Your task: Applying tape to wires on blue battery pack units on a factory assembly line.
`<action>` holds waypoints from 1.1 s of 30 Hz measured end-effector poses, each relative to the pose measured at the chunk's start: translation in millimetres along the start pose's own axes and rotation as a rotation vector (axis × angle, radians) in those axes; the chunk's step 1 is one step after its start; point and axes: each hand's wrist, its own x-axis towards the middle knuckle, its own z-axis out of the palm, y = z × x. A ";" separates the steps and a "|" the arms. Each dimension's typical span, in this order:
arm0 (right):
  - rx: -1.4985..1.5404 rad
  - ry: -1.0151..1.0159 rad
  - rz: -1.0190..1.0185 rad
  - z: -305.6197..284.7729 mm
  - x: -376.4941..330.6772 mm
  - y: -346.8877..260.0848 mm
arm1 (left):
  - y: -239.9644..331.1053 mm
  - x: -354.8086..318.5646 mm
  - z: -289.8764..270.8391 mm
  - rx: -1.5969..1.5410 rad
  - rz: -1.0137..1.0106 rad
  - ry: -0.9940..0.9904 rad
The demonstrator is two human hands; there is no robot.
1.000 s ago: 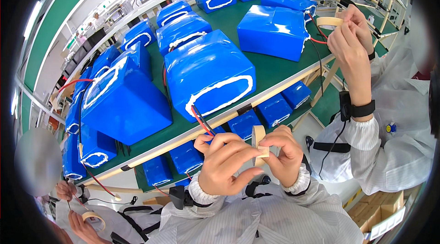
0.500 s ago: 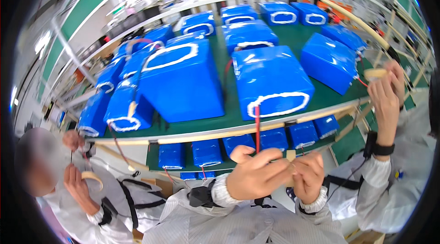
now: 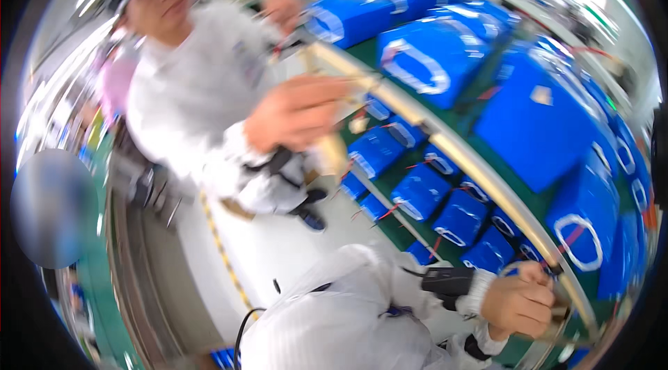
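Observation:
My left hand (image 3: 520, 302) is at the lower right, beside the pale front rail of the table, its fingers curled. Beige tape (image 3: 559, 314) shows at its fingertips; blur hides whether it is a roll or a strip. My right hand (image 3: 497, 332) lies below and mostly behind the left, so its fingers are hidden. Large blue-wrapped battery packs (image 3: 536, 123) with white-edged ends stand on the green tabletop. A small beige tape piece (image 3: 541, 96) sticks to one of them. A red lead (image 3: 575, 236) shows at the end of the nearest pack.
Smaller blue packs (image 3: 419, 192) with red leads fill the lower shelf. A co-worker (image 3: 195, 85) in white stands at the left, one blurred hand (image 3: 299, 114) held out by the table rail (image 3: 445, 137). Yellow-striped floor tape (image 3: 221, 248) runs along a bench at the left.
The view has swung left and tilted; the co-worker at the left now shows large, and the one at the right is gone from view. My hands appear lower and farther right.

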 end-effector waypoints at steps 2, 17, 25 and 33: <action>-0.173 -0.095 -0.088 -4.3 -10.7 -10.9 | -2.5 -12.2 -1.4 0.040 -0.042 -0.013; -2.349 1.336 -0.789 -117.7 -108.3 0.0 | 25.8 -56.7 -95.4 0.090 -0.309 -0.060; -2.099 2.029 -0.145 -256.0 -179.3 45.1 | 138.4 -143.9 -322.6 0.285 -1.004 -0.156; -1.694 1.757 0.408 -481.7 -196.3 72.1 | 319.9 -194.7 -514.5 0.308 -1.520 0.438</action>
